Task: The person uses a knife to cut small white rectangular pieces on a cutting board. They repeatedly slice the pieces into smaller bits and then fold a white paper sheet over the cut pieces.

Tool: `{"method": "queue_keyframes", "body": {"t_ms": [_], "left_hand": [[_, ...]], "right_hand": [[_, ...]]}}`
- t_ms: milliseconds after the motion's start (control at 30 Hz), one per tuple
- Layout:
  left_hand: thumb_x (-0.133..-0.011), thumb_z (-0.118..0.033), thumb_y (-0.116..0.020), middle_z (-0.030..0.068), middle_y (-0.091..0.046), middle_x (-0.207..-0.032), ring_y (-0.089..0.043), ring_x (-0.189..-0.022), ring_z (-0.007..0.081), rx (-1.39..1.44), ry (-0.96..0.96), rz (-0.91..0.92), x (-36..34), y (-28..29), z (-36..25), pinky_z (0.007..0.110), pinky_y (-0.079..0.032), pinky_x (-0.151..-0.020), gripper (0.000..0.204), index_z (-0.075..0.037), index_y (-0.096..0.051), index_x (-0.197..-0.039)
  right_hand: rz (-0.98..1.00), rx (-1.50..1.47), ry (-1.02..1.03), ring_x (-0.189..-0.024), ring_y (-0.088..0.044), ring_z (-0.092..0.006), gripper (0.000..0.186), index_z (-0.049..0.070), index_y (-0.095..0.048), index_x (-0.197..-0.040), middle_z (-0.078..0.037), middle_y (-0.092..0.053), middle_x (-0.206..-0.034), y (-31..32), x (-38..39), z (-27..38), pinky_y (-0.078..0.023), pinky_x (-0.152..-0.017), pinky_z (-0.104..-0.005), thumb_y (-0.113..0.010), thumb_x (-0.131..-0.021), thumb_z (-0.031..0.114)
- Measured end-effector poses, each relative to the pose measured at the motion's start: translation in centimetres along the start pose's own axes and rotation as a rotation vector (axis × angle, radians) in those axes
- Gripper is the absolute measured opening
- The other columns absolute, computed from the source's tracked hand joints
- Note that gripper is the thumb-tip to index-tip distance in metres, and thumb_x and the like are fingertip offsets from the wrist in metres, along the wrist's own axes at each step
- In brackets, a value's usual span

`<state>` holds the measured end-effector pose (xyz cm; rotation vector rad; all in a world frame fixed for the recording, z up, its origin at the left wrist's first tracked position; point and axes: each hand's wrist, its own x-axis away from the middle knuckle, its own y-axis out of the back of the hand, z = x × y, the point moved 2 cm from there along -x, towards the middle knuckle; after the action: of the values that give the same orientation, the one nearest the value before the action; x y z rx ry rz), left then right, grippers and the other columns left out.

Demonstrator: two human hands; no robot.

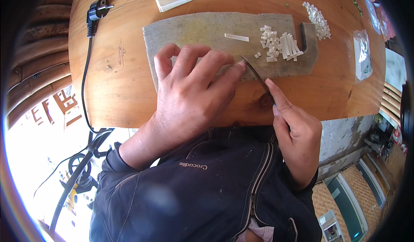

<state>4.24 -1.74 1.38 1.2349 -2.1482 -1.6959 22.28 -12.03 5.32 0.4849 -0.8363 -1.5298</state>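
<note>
On the wooden table (116, 91), a grey board (185, 29) is laid, apart from the table's near edge. Over the board's near edge, the left hand (192, 86) is arched with bent fingers; whether anything is pinched by them cannot be told. By the curled right hand (296, 123), a knife (258, 77) is gripped across this same edge, the forefinger stretched forward. Toward the board's right edge, white strips (289, 46) and smaller pieces (271, 42) are gathered.

Probably a home or small workshop: wooden table (116, 99), bamboo poles (41, 56), distorted woven panels (354, 183).
</note>
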Motion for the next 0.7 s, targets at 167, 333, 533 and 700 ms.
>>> {"method": "queue_keyframes", "body": {"t_ms": [167, 333, 533, 700], "left_hand": [[-0.078, -0.012, -0.084, -0.0051, -0.071, -0.108, -0.062, -0.099, 0.0191, -0.003, -0.005, -0.009, 0.07, 0.32, 0.08, 0.041, -0.037, -0.095, 0.029, -0.017, -0.079, -0.106], [-0.078, -0.012, -0.084, -0.0056, -0.070, -0.108, -0.062, -0.099, 0.0192, 0.001, -0.008, -0.017, 0.03, 0.11, 0.20, 0.041, -0.037, -0.095, 0.029, -0.017, -0.079, -0.106], [-0.078, -0.012, -0.084, -0.0058, -0.070, -0.108, -0.061, -0.099, 0.0192, -0.007, -0.012, -0.020, 0.05, 0.05, 0.27, 0.041, -0.037, -0.095, 0.028, -0.017, -0.079, -0.105], [-0.078, -0.012, -0.084, -0.0059, -0.071, -0.107, -0.062, -0.098, 0.0191, 0.003, -0.007, -0.017, -0.05, 0.13, 0.23, 0.042, -0.037, -0.095, 0.028, -0.017, -0.079, -0.105]], "right_hand": [[-0.013, -0.010, -0.017, -0.060, -0.044, -0.0140, 0.054, 0.010, -0.067, -0.140, -0.012, -0.050, -0.071, -0.22, -0.10, 0.05, -0.042, -0.058, -0.0285, -0.063, -0.090, -0.010], [-0.016, -0.077, -0.047, -0.060, -0.042, -0.0128, 0.053, 0.009, -0.066, -0.140, -0.010, -0.047, -0.069, 0.03, 0.03, -0.09, -0.041, -0.058, -0.0277, -0.062, -0.091, -0.009], [0.014, -0.084, -0.008, -0.060, -0.042, -0.0130, 0.053, 0.010, -0.066, -0.141, -0.009, -0.046, -0.069, -0.14, 0.04, 0.07, -0.041, -0.058, -0.0284, -0.063, -0.091, -0.008], [0.011, -0.037, 0.003, -0.060, -0.043, -0.0137, 0.053, 0.011, -0.066, -0.141, -0.010, -0.047, -0.070, -0.23, 0.04, 0.05, -0.042, -0.059, -0.0281, -0.063, -0.091, -0.008]]}}
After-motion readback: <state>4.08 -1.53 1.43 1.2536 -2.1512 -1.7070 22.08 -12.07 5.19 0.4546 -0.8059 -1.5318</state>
